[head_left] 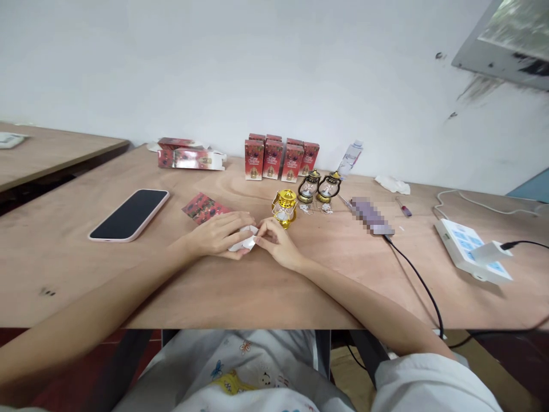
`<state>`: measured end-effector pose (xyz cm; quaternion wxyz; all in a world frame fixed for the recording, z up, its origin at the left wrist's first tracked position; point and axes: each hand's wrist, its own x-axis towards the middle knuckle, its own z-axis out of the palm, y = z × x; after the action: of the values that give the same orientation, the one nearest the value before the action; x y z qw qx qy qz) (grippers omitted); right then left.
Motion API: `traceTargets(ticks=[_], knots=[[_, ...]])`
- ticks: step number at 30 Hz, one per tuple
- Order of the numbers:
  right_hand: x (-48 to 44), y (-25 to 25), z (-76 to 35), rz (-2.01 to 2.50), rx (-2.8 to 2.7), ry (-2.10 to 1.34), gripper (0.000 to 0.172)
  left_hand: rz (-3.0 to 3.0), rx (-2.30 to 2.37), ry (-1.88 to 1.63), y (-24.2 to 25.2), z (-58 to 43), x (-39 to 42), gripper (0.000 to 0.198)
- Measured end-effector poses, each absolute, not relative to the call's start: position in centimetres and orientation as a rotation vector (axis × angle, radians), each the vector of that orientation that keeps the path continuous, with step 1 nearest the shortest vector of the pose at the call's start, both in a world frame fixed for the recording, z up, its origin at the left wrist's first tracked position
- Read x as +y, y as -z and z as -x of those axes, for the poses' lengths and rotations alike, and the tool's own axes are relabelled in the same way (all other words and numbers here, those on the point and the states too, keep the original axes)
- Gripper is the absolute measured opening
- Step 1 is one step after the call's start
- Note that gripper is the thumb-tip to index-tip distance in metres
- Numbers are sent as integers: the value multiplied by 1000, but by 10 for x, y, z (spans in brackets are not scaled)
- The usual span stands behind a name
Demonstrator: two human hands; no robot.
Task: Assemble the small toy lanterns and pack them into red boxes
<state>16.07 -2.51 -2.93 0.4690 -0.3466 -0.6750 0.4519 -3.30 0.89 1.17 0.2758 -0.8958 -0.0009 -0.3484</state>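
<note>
My left hand [221,233] lies over a small red printed gift box [205,208], its fingers curled round it and hiding its middle. White inner flaps [245,240] show at the box's right end. There my right hand [278,245] pinches at a flap between thumb and forefinger. Just beyond the right hand stands a small gold lantern [284,209], upright and apart from the fingers. Two dark bronze lanterns [309,189] are behind it to the right, with small white tags [325,208] at their bases.
Several upright red boxes [273,159] stand near the wall. Opened boxes [191,158] lie at the back left. A pink-edged phone [131,215] rests on the left. Right of the lanterns are a cabled phone [372,216], a plastic bottle [350,157], crumpled tissue [392,184] and a power strip [469,252].
</note>
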Motion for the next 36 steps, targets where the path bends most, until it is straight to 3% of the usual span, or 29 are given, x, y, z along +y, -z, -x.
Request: traceTargets(ticks=[18, 36], knots=[[-27, 23, -161, 746, -1556, -1018, 39, 2494, -141, 1140, 2, 40, 16, 44], [-29, 21, -160, 731, -1524, -1049, 40, 2469, -156, 1210, 1, 33, 13, 41]])
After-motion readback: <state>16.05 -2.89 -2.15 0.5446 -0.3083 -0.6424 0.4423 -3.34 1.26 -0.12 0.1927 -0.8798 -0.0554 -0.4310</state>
